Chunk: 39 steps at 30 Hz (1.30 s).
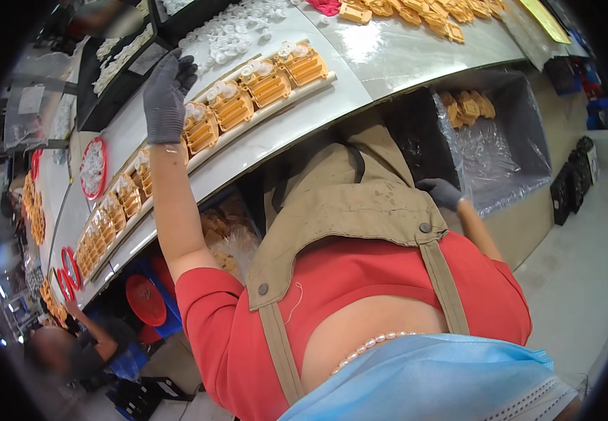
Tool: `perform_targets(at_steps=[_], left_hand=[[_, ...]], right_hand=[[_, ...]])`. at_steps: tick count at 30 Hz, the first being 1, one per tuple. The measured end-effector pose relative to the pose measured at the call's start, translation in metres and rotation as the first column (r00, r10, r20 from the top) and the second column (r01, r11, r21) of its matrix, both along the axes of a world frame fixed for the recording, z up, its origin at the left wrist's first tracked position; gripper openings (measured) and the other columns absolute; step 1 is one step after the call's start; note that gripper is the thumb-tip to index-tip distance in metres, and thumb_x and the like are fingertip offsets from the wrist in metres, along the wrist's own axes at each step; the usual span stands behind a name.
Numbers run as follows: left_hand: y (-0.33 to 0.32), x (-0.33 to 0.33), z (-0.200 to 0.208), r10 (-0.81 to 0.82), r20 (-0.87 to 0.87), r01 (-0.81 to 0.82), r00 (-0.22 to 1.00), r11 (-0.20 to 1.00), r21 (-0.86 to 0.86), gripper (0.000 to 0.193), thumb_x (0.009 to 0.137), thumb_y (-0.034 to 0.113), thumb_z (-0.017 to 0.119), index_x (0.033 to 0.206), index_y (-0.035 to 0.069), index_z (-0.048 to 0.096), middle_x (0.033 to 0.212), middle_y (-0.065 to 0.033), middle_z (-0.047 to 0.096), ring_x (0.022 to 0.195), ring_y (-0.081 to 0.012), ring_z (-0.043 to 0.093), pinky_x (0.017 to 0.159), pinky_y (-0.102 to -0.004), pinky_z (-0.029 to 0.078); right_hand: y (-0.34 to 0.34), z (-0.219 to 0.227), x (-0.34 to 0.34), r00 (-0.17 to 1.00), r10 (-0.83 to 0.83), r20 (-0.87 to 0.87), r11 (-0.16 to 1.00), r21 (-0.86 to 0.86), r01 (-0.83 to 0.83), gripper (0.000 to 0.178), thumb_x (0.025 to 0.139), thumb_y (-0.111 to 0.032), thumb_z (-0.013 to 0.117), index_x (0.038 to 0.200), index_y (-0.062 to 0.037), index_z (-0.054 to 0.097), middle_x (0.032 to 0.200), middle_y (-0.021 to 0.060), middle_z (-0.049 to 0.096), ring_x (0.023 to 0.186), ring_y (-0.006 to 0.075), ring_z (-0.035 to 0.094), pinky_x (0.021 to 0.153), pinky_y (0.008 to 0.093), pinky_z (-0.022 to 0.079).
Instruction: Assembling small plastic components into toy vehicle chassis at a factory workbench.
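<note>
My left hand (167, 95), in a grey glove, reaches over the worktable with its fingers loosely bent and a little apart. I see nothing held in it. It is beside a row of orange plastic housings (234, 111), several topped with clear-white round parts (223, 91). A pile of loose white translucent parts (226, 35) lies just beyond the fingers. Down at the right, my gloved right hand (441, 192) is closed on the near corner of a bin (483, 203) lined with clear plastic. A few orange housings (466, 107) lie inside that bin.
Black trays of white parts (118, 70) stand at the far left, with a red-rimmed dish (93, 168) nearby. More orange housings (416, 12) are heaped at the back. Under the table are a red round container (146, 299) and another bin. A co-worker (72, 351) sits at lower left.
</note>
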<state>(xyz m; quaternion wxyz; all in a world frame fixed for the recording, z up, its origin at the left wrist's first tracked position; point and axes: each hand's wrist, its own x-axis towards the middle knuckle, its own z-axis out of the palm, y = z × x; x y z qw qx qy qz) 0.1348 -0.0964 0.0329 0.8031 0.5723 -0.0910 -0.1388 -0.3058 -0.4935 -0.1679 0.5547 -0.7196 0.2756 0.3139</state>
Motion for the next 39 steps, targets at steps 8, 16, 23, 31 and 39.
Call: perform_targets(at_steps=[8, 16, 23, 31, 39], left_hand=[[-0.048, -0.076, 0.007, -0.131, 0.159, 0.088, 0.979, 0.963, 0.254, 0.034, 0.089, 0.018, 0.056, 0.115, -0.004, 0.054, 0.101, -0.0123, 0.062, 0.093, -0.0181, 0.060, 0.088, -0.0281, 0.048], [-0.089, -0.111, -0.008, -0.245, 0.202, 0.107, 0.948, 0.845, 0.524, 0.041, 0.088, 0.022, 0.056, 0.120, -0.004, 0.052, 0.112, -0.0132, 0.060, 0.102, -0.0166, 0.056, 0.090, -0.0261, 0.042], [-0.103, -0.103, -0.016, -0.293, 0.017, 0.246, 0.956, 0.832, 0.498, 0.040, 0.088, 0.020, 0.057, 0.120, -0.004, 0.052, 0.107, -0.0122, 0.060, 0.096, -0.0145, 0.057, 0.086, -0.0246, 0.044], [-0.141, -0.098, -0.027, -0.277, -0.101, 0.293, 0.956, 0.924, 0.246, 0.043, 0.088, 0.015, 0.056, 0.124, -0.005, 0.045, 0.118, -0.0131, 0.053, 0.104, -0.0171, 0.053, 0.089, -0.0258, 0.044], [-0.179, -0.097, -0.035, 0.002, -0.249, -0.055, 0.968, 0.977, -0.206, 0.040, 0.089, 0.011, 0.053, 0.124, -0.003, 0.041, 0.118, -0.0152, 0.049, 0.105, -0.0247, 0.052, 0.094, -0.0398, 0.043]], right_hand=[[0.014, 0.185, 0.148, 0.743, 0.175, 0.646, 0.959, -0.282, 0.019, 0.032, 0.085, -0.009, 0.055, 0.116, -0.0027, 0.056, 0.101, 0.0057, 0.062, 0.093, 0.0114, 0.055, 0.083, 0.0258, 0.045], [0.063, 0.155, 0.310, 0.730, 0.068, 0.680, 0.998, -0.034, -0.061, 0.047, 0.084, -0.033, 0.058, 0.121, -0.0051, 0.051, 0.093, 0.0022, 0.060, 0.076, 0.0078, 0.054, 0.064, 0.0192, 0.042], [0.071, 0.138, 0.325, 0.768, 0.025, 0.641, 0.995, 0.058, -0.081, 0.050, 0.083, -0.029, 0.060, 0.123, -0.0008, 0.048, 0.099, 0.0087, 0.058, 0.078, 0.0104, 0.054, 0.068, 0.0231, 0.047], [0.038, 0.121, 0.322, 0.695, -0.171, 0.699, 0.937, 0.332, -0.104, 0.052, 0.081, -0.016, 0.059, 0.127, 0.0019, 0.043, 0.109, 0.0088, 0.057, 0.080, 0.0101, 0.054, 0.068, 0.0209, 0.047], [0.028, 0.154, 0.303, 0.791, -0.452, 0.411, 0.657, 0.753, -0.016, 0.057, 0.079, -0.009, 0.056, 0.132, 0.0025, 0.036, 0.110, 0.0057, 0.056, 0.082, 0.0051, 0.056, 0.068, 0.0183, 0.048]])
